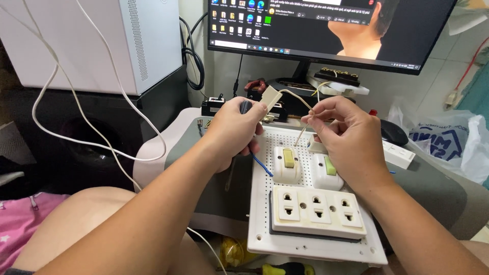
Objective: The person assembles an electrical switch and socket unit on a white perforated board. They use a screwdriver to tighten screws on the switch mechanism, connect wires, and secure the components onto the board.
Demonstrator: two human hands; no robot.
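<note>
My left hand (pixel 233 133) grips a small cream plastic part (pixel 269 98) together with a dark-handled tool, and a blue wire (pixel 262 165) hangs from below the fist. My right hand (pixel 346 140) pinches a thin cream wire (pixel 299 100) that arcs from the cream part to my fingertips. Both hands hover over a white perforated board (pixel 260 203). On the board sit two cream switches (pixel 286 163), one with a green rocker (pixel 327 170), and a cream triple socket strip (pixel 317 210).
A monitor (pixel 326 28) stands behind the board, and a white computer case (pixel 91 40) is at the left with white cables (pixel 76 102) looping down. A black mouse (pixel 393 132) and a plastic bag (pixel 448 140) lie at the right. A yellow-handled screwdriver (pixel 277 268) rests near the bottom edge.
</note>
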